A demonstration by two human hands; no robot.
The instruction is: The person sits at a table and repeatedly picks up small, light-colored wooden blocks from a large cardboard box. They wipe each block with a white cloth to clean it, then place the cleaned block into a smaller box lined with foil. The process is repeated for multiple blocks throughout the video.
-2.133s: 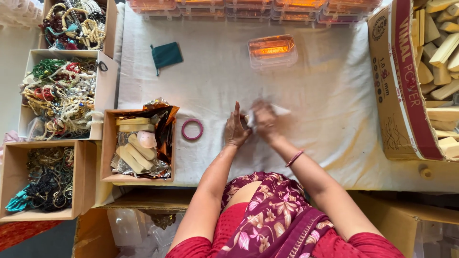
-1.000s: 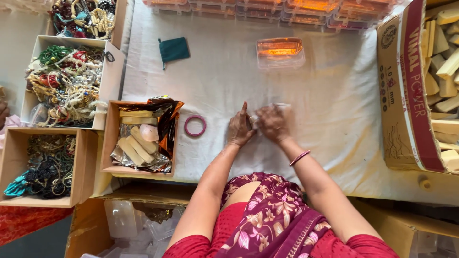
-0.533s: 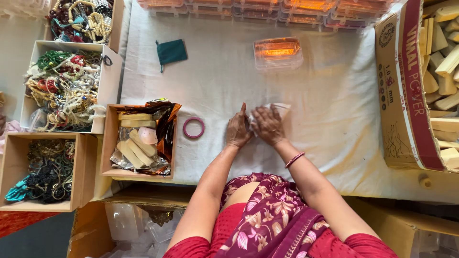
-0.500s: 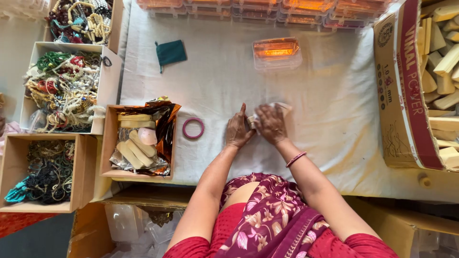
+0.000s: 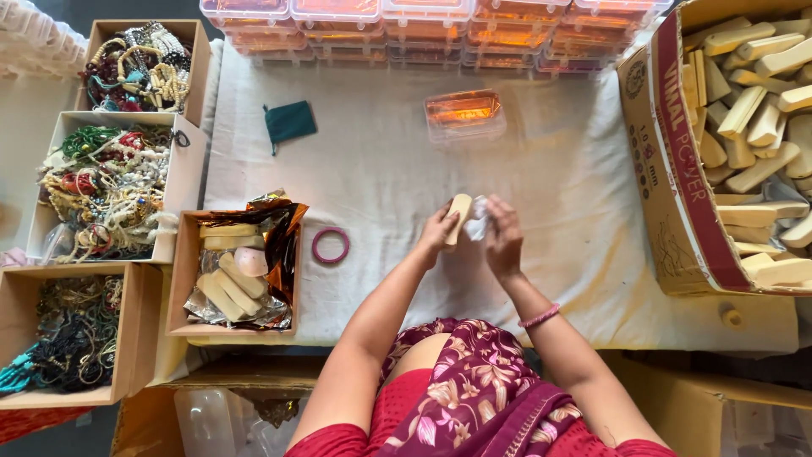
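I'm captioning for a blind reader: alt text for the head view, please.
Seen from above, a person's left hand holds a pale wooden block while the right hand presses a white cloth against it, over a white-covered table.

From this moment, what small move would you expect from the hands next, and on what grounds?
Probably the right hand draws the thin white wrapping round the pale wooden block that the left hand holds upright. The wrapping is bunched against one side of the block only, both hands meet above the white cloth, and the block's other face looks bare.
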